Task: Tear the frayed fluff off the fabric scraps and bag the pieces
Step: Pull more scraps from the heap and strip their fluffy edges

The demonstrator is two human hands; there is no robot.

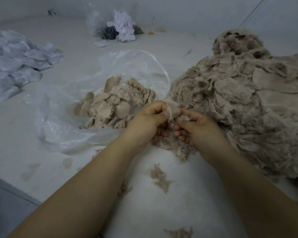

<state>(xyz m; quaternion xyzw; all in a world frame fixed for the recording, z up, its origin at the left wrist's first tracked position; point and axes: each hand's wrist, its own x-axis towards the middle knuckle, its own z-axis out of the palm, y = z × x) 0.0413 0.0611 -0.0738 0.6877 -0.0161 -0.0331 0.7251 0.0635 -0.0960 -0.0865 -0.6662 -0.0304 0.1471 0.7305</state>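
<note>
While our left hand [149,115] and right hand [199,127] pinch one beige frayed fabric scrap [173,111], it sits between one clear plastic bag [62,124] and one beige scrap heap [244,103].

The beige fabric scraps [239,100] are thin matt cloth with fuzzy, frayed edges. The clear bag [62,124] is glossy, crinkled plastic film. The tabletop [187,212] looks matt white, dusted with lint. Toward its left edge lie smooth white cloth pieces [15,62].
</note>
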